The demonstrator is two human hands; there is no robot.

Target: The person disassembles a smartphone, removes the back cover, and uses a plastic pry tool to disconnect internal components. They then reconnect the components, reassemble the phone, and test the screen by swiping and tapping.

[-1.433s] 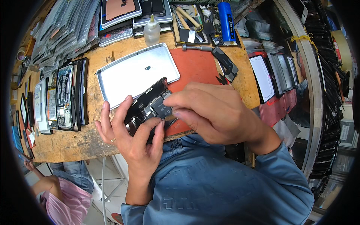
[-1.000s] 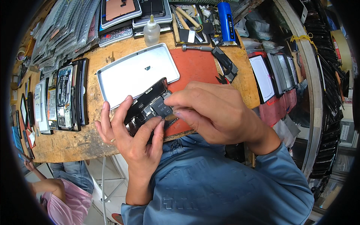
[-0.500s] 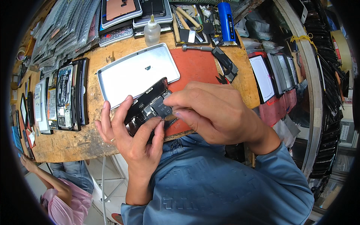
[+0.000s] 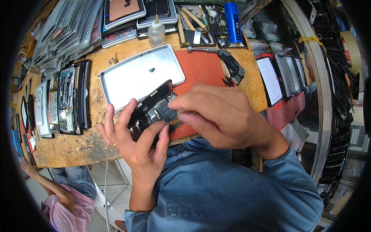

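My left hand (image 4: 135, 143) grips an opened smartphone (image 4: 156, 110) by its lower left side, fingers behind it and thumb along its near edge. The phone is tilted up above the front edge of the bench, its dark flap standing along the far side. Inside it lies a black battery (image 4: 167, 112) beside small metal-covered parts. Over the right end of the battery, my right hand (image 4: 220, 116) is closed in a pinch, thumb and forefinger at the battery's edge. What sits between those fingertips is too hidden to name.
Behind the phone lie a white tray (image 4: 137, 77) with a tiny dark piece and a red mat (image 4: 203, 65). A screwdriver (image 4: 203, 49), needle bottle (image 4: 157, 33) and blue cylinder (image 4: 232, 23) are farther back. Phone parts (image 4: 67, 100) stand left; a co-worker's arm (image 4: 54, 185) shows lower left.
Both of my hands and the phone stay almost in place, with only a very slight shift. The co-worker's hand at lower left has moved a little.
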